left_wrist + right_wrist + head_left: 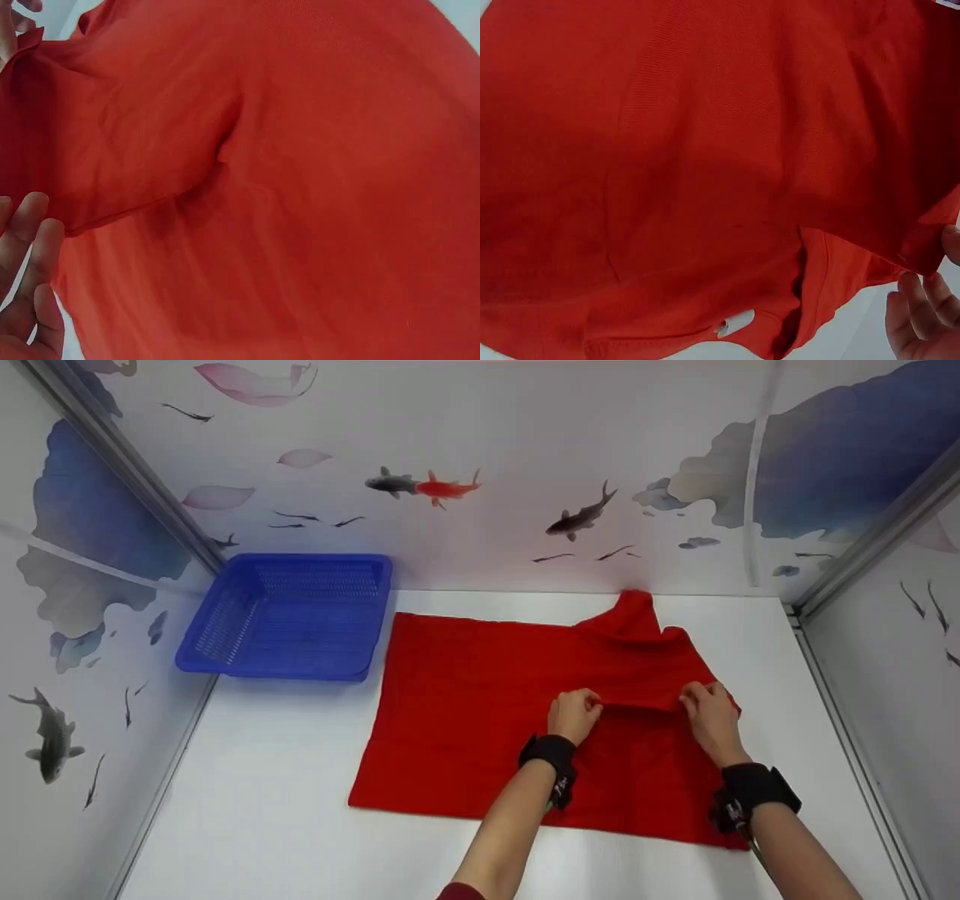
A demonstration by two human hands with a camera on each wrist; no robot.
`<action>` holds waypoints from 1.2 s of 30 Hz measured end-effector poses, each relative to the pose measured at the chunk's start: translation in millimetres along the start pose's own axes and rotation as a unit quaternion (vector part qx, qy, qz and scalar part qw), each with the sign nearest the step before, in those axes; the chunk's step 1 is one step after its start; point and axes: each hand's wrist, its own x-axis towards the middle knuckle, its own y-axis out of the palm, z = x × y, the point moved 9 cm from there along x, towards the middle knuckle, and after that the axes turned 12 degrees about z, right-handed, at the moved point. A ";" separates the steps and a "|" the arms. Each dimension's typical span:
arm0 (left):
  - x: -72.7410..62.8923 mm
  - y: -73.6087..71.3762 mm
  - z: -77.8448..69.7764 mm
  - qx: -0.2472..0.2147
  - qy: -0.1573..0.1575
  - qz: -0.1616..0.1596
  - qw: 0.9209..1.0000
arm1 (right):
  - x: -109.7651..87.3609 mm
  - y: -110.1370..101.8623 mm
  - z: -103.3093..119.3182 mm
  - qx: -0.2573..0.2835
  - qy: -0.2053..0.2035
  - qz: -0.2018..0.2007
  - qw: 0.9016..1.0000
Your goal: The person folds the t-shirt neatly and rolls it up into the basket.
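Observation:
A red T-shirt point(465, 697) lies spread on the white table, its neck end toward the right. My left hand point(575, 715) curls its fingers at one end of a raised fold in the cloth. At the fold's other end my right hand point(709, 718) pinches the fabric, near the shirt's right edge. In the right wrist view, the thumb and fingers point(919, 311) grip a corner of the cloth. A small white label point(736, 322) shows near the neckline. Left fingers point(37, 247) appear beside the fold's edge in the left wrist view.
A blue plastic basket point(300, 622) with perforated sides stands left of the shirt, near the back wall. Printed panels with fish and petals enclose the white table point(285, 780) at the back and both sides. Each wrist wears a black strap point(761, 787).

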 end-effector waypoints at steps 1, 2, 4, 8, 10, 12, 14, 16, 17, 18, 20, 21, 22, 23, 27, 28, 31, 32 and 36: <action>1.5 2.8 2.2 -0.002 -0.006 -0.001 1.000 | 2.5 4.3 -3.7 0.010 0.016 0.011 1.000; 3.2 5.6 4.3 -0.006 -0.011 -0.001 1.000 | 4.8 7.9 -7.2 0.020 0.033 0.019 0.999; 6.6 11.3 8.8 -0.020 -0.022 -0.001 1.000 | 9.3 14.3 -13.3 0.042 0.068 0.028 0.996; 11.3 20.0 16.3 -0.046 -0.036 0.010 0.998 | 16.0 21.6 -22.3 0.094 0.113 0.020 0.989; 12.9 23.0 19.3 -0.048 -0.040 0.023 0.998 | 18.6 25.1 -25.5 0.112 0.119 0.023 0.986; 11.8 24.6 19.8 -0.033 -0.032 0.036 0.998 | 18.8 27.3 -24.9 0.113 0.112 0.034 0.987; 10.9 26.7 19.8 -0.011 -0.020 0.054 0.998 | 18.8 29.9 -23.7 0.098 0.098 0.051 0.989; 9.3 28.0 19.6 0.017 -0.002 0.067 0.998 | 17.1 32.7 -22.8 0.082 0.083 0.067 0.991; 8.3 28.3 19.9 0.027 0.007 0.072 0.997 | 15.7 34.0 -22.5 0.075 0.077 0.073 0.991; 7.3 28.4 21.0 0.033 0.013 0.078 0.996 | 14.1 35.3 -22.5 0.071 0.071 0.079 0.992; 4.5 26.5 24.4 0.044 0.020 0.086 0.995 | 9.5 37.5 -23.5 0.067 0.064 0.089 0.992; 2.9 24.1 26.4 0.047 0.026 0.086 0.995 | 6.8 38.6 -24.3 0.066 0.062 0.092 0.992; -1.3 20.7 28.7 0.050 0.030 0.088 0.994 | 1.8 39.0 -23.7 0.065 0.059 0.094 0.992; -5.7 16.8 31.5 0.050 0.035 0.089 0.994 | -3.6 39.3 -23.0 0.062 0.056 0.095 0.992; -25.8 -5.4 48.1 0.067 0.057 0.080 0.993 | -26.6 40.3 -21.2 0.041 0.041 0.096 0.994; -31.3 -12.4 53.8 0.073 0.062 0.074 0.993 | -32.7 39.7 -20.7 0.035 0.035 0.092 0.995; -49.2 -35.0 75.6 0.088 0.065 0.048 0.993 | -51.5 36.6 -19.6 0.014 0.015 0.067 0.998; -55.6 -42.7 83.8 0.092 0.065 0.038 0.993 | -58.2 35.4 -19.3 0.007 0.008 0.057 0.998; -88.0 -74.4 118.8 0.090 0.055 -0.007 0.994 | -87.2 33.8 -19.6 -0.031 0.005 0.018 0.999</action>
